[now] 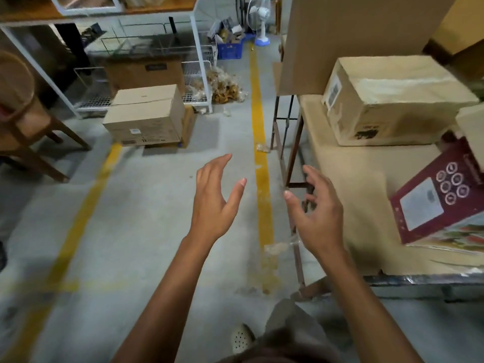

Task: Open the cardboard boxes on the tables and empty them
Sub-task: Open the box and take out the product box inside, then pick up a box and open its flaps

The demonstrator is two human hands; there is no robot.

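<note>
Both hands are raised in front of the person, over the grey floor, and neither touches anything. The left hand has its fingers straight and close together with the thumb spread wide, so its grip is slack and empty. The right hand is seen against the left edge of the counter; its fingers are spread and loosely bent, and its grip holds nothing either.

The counter stands to the right, its top covered with brown board. A taped cardboard box, flaps closed and a white label on its left end, sits toward the far edge, well apart from both hands. Behind it, at the far left corner, a tall sheet of cardboard stands upright. Toward the right edge a maroon printed box lies tilted, with a white label and a cluster of round marks on its face. Part of another brown box shows at the right border of the view.

On the floor to the left, a closed carton rests beside a white metal rack, and a wooden chair stands further left. A yellow line runs along the floor beside the counter's legs, with bits of clear wrapping scattered on it. A pale shoe shows at the bottom
</note>
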